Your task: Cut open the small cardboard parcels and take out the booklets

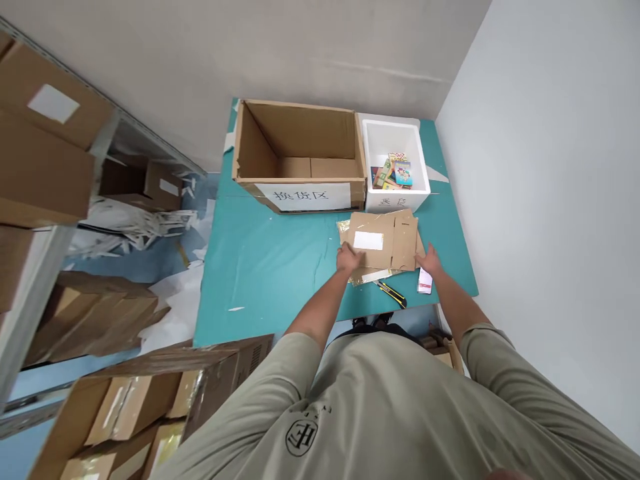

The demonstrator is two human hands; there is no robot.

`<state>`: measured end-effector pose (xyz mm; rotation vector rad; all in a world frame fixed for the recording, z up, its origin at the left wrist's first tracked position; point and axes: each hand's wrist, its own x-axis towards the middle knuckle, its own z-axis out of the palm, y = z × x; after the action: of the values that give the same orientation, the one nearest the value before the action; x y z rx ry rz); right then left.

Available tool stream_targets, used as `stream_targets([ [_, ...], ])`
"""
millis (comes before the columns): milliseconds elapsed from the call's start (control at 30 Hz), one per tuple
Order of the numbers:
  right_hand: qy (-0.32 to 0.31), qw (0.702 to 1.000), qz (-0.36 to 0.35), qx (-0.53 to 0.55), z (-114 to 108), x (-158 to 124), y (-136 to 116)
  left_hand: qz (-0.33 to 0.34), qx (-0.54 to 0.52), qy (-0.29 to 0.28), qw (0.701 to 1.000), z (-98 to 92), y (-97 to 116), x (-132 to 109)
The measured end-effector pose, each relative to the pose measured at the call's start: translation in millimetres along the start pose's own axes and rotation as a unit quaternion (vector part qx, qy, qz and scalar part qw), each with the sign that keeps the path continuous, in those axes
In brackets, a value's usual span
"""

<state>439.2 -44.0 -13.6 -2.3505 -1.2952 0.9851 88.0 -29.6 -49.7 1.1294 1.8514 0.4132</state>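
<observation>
Clock directions from the cardboard stack, 12 pointing away from the person. Stack of flattened brown cardboard with a white label on top (377,259) lies near the front edge of a teal-topped table (265,273), more sheets and clear shiny tape poking out below the top piece. Left hand (349,259) at 8 o'clock: partly closed, thumb over the top sheet, has hold of the near-left edge; fingertips underneath hidden. Right hand (429,259) between 3 and 4: half open, thumb against the right edge; can't tell if it grips or only touches.

Yellow-and-black plastic box cutter (391,293) around 6, just beside the stack. Flat white-and-pink rectangle (425,281) at 4, near the right hand, too small to identify. At 12, open white foam box (426,180) with small colourful printed items (400,173) inside, jumbled at its near end. At 11, large open brown cardboard box (315,123), white paper sign with black characters (305,196) on its near side, touching or nearly touching the foam box. At 8, well apart, open brown carton (63,427) holding smaller taped boxes (140,403).
</observation>
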Motion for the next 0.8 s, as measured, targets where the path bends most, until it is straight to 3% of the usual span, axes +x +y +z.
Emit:
stream_targets([
  [133,-0.049,0.997,0.028,0.045,17,23,4,-0.085,-0.016,0.002,0.996,10.7,-24,-7],
  [333,-0.075,0.996,0.027,0.039,30,54,8,-0.174,-0.184,0.042,0.966,4.6,-50,10],
  [600,-0.13,0.978,0.04,0.157,48,62,-5,-0.178,-0.327,0.024,0.928,2.1,-58,26],
  [800,-0.174,0.955,0.035,0.239,47,46,-25,-0.15,-0.381,0.023,0.912,-30.4,-53,26],
])
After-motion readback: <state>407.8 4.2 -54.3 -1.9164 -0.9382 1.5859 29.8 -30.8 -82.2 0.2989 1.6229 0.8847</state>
